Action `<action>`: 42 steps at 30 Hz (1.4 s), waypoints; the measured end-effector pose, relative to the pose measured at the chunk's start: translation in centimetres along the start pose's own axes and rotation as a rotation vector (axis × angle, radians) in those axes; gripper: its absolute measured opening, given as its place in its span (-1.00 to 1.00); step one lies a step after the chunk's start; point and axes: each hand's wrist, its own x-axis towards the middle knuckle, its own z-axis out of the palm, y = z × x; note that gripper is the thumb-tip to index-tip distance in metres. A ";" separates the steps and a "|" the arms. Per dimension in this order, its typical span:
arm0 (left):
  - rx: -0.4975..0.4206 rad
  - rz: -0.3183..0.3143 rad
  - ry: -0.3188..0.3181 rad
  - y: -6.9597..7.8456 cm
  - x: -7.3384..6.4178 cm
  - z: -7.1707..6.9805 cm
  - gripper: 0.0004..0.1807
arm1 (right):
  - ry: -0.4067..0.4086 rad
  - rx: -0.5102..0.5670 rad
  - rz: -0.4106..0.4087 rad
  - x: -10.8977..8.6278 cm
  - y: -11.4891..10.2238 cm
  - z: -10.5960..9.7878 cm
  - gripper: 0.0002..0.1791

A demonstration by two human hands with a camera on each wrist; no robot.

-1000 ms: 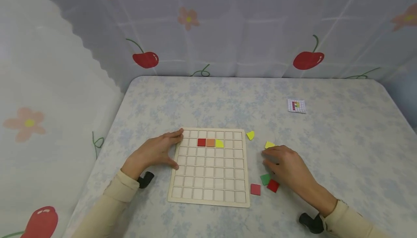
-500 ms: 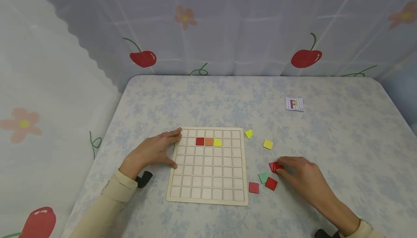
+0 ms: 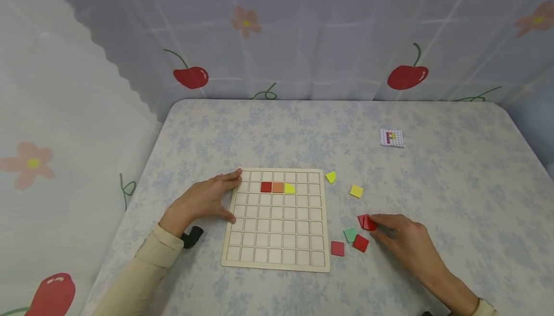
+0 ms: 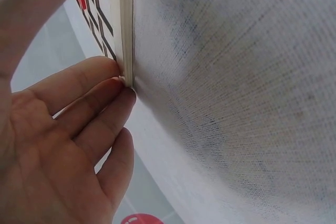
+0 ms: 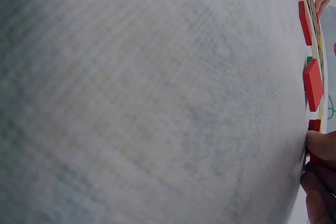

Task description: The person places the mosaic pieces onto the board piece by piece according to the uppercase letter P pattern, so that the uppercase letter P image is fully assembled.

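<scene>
- Left sleeve point(image 3: 138, 268), lower left: cut off by the bottom edge; a black fitting point(image 3: 192, 237) shows at the cuff, partly hidden.
- Left hand point(image 3: 203, 205), left of centre: thumb spread from fingers, tips touching the board's left edge. In the left wrist view one digit runs out at the top.
- Grid board point(image 3: 275, 241), lower centre, flat: in its second row from the top sit, left to right, a dark red tile point(image 3: 266, 187), an orange tile point(image 3: 278, 187) and a yellow round-edged tile point(image 3: 289, 188).
- Yellow fan-shaped piece point(image 3: 331, 177): just beside the board's upper right corner.
- Pinkish-red tile point(image 3: 337, 248): just beside the board's lower right edge.
- Green tile point(image 3: 350, 234) and red square tile point(image 3: 360, 243): adjacent; overlap unclear.
- Yellow square tile point(image 3: 356, 191): right of the board, above these.
- Red pieces point(image 3: 366, 222): close together, outlines partly hidden by fingertips; count uncertain.
- Small card point(image 3: 391, 138), upper right: coloured grid, too small to read.
- Right hand point(image 3: 409, 236), lower right: thumb and finger pinch the red pieces' right side; cut off in the right wrist view.
</scene>
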 end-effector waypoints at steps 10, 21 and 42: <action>0.002 -0.002 0.005 -0.3 -0.3 -0.3 0.15 | 0.088 0.026 -0.111 1.3 -0.3 0.6 -0.54; 0.005 -0.023 -0.008 -0.1 -0.1 -0.1 0.15 | -0.040 0.134 -0.087 4.6 -3.1 3.3 -0.60; -0.012 -0.036 -0.013 0.4 0.1 0.1 0.16 | -0.261 0.272 -0.260 10.6 -11.7 9.2 -0.75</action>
